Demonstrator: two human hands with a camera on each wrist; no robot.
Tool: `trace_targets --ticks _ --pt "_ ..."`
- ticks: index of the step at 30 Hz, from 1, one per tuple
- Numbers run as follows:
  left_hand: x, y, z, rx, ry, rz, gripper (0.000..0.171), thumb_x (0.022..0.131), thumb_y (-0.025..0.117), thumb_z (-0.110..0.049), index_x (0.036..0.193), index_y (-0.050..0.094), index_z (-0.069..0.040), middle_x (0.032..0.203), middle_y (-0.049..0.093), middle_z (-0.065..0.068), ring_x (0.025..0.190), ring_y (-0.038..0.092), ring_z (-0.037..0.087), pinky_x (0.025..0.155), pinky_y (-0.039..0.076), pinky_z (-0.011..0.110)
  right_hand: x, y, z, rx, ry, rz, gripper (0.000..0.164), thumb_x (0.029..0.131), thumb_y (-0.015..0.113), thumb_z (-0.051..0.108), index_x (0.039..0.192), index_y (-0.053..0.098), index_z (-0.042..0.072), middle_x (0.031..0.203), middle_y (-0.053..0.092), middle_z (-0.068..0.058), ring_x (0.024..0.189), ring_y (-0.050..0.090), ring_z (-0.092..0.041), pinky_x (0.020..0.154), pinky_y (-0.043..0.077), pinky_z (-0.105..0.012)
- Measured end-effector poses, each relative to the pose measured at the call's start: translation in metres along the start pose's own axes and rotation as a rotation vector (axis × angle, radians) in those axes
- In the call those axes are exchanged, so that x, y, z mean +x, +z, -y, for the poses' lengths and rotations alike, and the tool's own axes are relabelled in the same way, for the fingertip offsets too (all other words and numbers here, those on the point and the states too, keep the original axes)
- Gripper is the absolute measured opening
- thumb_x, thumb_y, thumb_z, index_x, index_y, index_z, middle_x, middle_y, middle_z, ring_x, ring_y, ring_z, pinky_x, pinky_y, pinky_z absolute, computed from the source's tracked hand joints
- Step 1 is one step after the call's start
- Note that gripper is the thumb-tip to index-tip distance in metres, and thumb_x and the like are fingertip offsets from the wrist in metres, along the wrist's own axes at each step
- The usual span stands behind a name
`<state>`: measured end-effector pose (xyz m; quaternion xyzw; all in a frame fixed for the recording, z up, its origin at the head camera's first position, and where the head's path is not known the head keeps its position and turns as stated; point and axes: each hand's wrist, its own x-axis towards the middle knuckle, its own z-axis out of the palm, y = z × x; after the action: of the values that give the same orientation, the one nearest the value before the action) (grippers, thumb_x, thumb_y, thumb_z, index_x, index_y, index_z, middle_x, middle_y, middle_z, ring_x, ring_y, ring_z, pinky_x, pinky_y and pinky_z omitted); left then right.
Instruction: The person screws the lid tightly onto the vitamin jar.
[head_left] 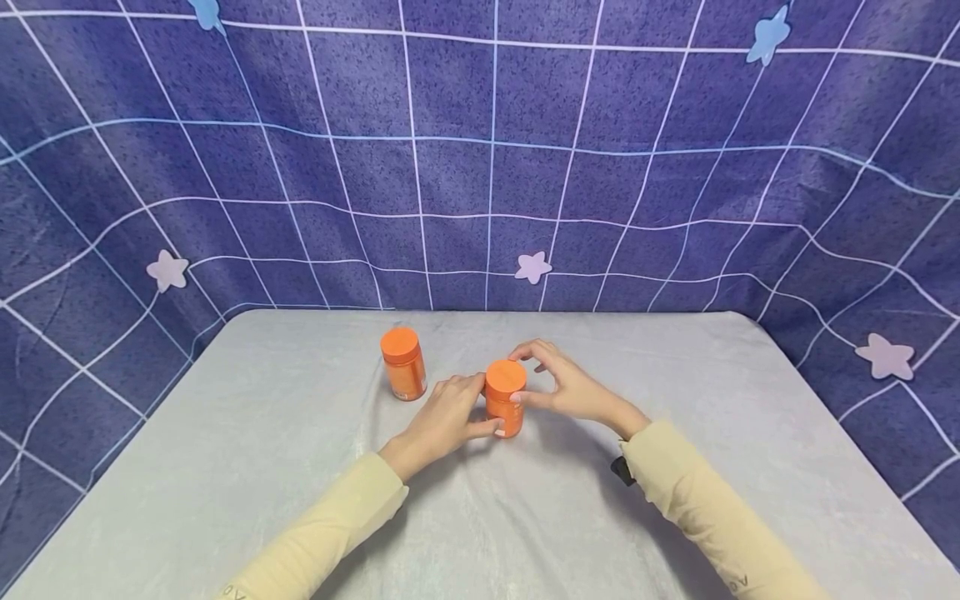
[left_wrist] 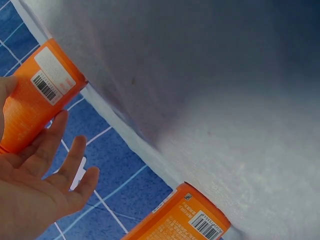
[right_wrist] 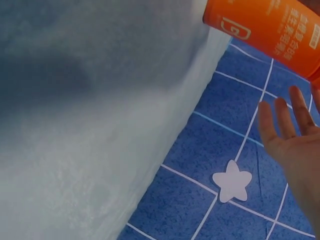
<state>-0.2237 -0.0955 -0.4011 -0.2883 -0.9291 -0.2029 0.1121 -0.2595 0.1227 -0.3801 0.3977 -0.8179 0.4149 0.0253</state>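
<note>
An orange jar [head_left: 504,408] with an orange screw lid [head_left: 506,377] stands on the grey cloth between both hands. My left hand [head_left: 444,417] grips the jar's body from the left, thumb in front and fingers behind. In the left wrist view, that jar [left_wrist: 37,100] shows a white label with a barcode. From the right, my right hand [head_left: 566,390] holds the lid between thumb and forefinger; its other fingers are spread in the right wrist view, and the contact at the lid is mostly out of frame there. A second, similar orange jar [head_left: 405,371] stands apart, to the left.
A grey cloth [head_left: 247,467] covers the table. Behind and at the sides hangs a dark blue grid-patterned curtain [head_left: 457,175] with star shapes. A small black object [head_left: 622,471] shows at the right cuff.
</note>
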Motion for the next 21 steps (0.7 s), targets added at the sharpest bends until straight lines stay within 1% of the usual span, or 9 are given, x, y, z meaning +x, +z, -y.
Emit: trace_targets --ticks 5,11,13,17,21 --pt "-0.0002 0.0000 -0.0001 -0.004 -0.003 -0.001 0.047 0.075 0.071 -0.041 0.107 0.053 -0.011 0.096 0.065 0.001 0.091 0.059 0.021 0.081 0.041 0.042 -0.0012 0.0053 -0.0007 0.000 -0.008 -0.047 0.048 0.076 0.074 0.023 0.116 0.050 0.012 0.116 0.052 -0.001 0.112 0.046 -0.027 0.089 0.042 -0.043" --pt "0.0004 0.0010 0.0008 0.003 0.000 -0.004 0.046 0.075 0.071 -0.040 0.106 0.053 -0.011 0.095 0.065 0.001 0.091 0.059 0.021 0.082 0.041 0.043 -0.0012 0.0087 0.0007 -0.021 -0.001 -0.085 0.047 0.075 0.075 0.022 0.112 0.049 0.010 0.116 0.053 -0.003 0.112 0.045 -0.021 0.089 0.042 -0.043" --pt "0.0006 0.0013 0.0010 0.005 0.003 -0.004 0.045 0.075 0.071 -0.040 0.105 0.053 -0.011 0.094 0.065 0.000 0.090 0.059 0.021 0.082 0.041 0.043 -0.0012 0.0094 0.0012 -0.024 0.003 -0.092 0.047 0.075 0.075 0.022 0.111 0.049 0.010 0.117 0.052 -0.005 0.113 0.044 -0.020 0.089 0.041 -0.044" --pt "0.0008 0.0018 0.0015 0.010 0.006 -0.006 0.045 0.075 0.071 -0.040 0.104 0.054 -0.011 0.093 0.065 0.000 0.089 0.059 0.020 0.081 0.042 0.043 -0.0014 0.0099 0.0004 -0.020 0.005 -0.093 0.048 0.074 0.075 0.024 0.111 0.049 0.009 0.119 0.051 -0.007 0.113 0.044 -0.022 0.089 0.041 -0.045" --pt "0.0005 0.0018 0.0016 0.010 0.005 -0.007 0.045 0.075 0.071 -0.041 0.105 0.054 -0.012 0.094 0.065 0.000 0.089 0.058 0.020 0.081 0.042 0.042 -0.0019 0.0078 0.0000 -0.027 -0.001 -0.061 0.053 0.074 0.075 0.026 0.116 0.048 0.010 0.120 0.050 -0.005 0.114 0.042 -0.021 0.090 0.040 -0.043"
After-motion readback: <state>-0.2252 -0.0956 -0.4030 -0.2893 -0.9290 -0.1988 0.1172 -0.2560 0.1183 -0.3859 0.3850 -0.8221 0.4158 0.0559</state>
